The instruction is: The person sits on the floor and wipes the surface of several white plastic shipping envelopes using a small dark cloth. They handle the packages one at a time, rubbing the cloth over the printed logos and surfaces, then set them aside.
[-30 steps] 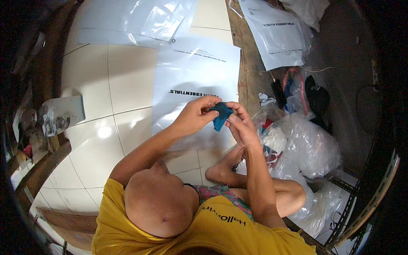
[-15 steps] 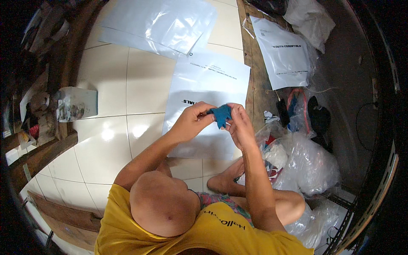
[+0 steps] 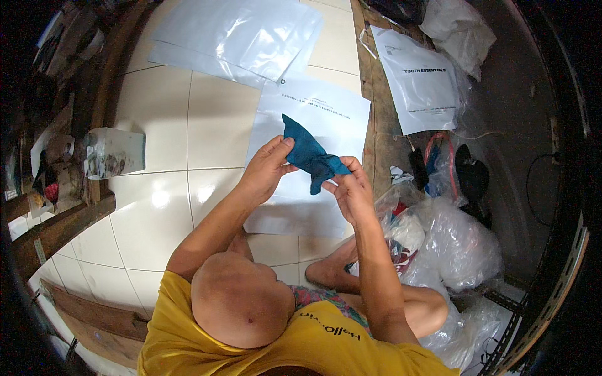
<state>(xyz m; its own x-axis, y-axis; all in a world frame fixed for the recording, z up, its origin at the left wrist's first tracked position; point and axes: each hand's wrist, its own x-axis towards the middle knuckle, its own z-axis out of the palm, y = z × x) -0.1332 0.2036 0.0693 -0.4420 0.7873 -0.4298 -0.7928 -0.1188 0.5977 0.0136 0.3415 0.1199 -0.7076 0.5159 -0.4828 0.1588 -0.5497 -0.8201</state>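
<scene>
A small piece of teal cloth hangs stretched between my two hands, bunched and twisted near its right end. My left hand pinches its left part between thumb and fingers. The right end sits in the closed fingertips of my right hand. A loose tip of the cloth droops between the hands. Both hands are above a white plastic mailer bag that lies flat on the tiles, printed side up.
More white plastic bags lie overlapping farther ahead. At the right, another printed white bag rests on a wooden board. Clear plastic bags are heaped by my right leg. A translucent container stands at the left by wooden shelving.
My left hand has moved a little left, away from the right hand. The teal cloth, bunched small before, is now drawn out longer between them.
</scene>
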